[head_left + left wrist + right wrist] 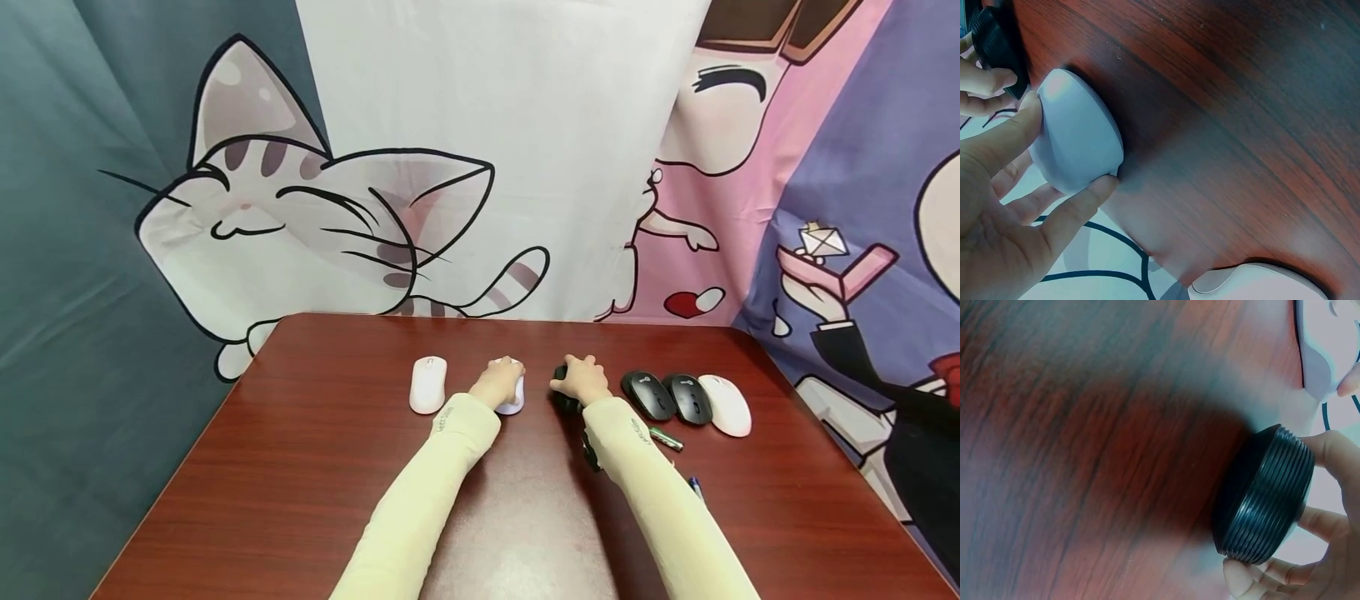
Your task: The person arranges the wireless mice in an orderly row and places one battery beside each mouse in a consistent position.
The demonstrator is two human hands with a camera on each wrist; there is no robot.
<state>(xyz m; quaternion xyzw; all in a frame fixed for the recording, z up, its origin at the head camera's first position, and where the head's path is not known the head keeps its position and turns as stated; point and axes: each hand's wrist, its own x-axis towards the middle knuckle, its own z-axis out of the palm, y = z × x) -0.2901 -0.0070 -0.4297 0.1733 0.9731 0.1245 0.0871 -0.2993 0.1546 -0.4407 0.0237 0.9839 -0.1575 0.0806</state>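
In the head view my left hand [497, 382] grips a pale white computer mouse [512, 407] near the back of the table. The left wrist view shows its thumb and fingers round the edges of that mouse [1075, 134]. To the right, my right hand [583, 379] holds a black mouse [564, 403]. Its ribbed side [1272, 497] faces the right wrist camera, with fingertips at both ends. Another white mouse [428, 385] lies left of my left hand, untouched. My hand partly covers each held mouse in the head view.
Right of my right hand, two black mice [648, 395] [688, 399] and a white mouse [725, 405] lie in a row. A green stick-like item [666, 439], a blue-tipped item [696, 487] and a dark object [590, 452] lie by my right forearm. Printed cloth [487, 100] hangs behind the table.
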